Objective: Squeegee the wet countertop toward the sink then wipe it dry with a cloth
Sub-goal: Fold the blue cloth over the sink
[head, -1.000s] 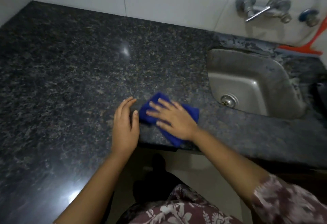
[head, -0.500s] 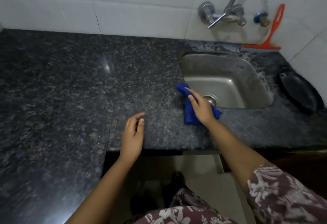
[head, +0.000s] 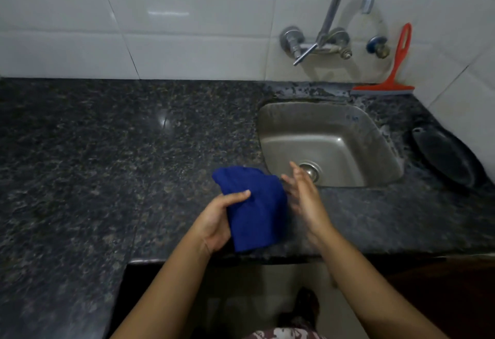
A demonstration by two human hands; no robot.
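No readable text, label, brand, number or sign anywhere in view.
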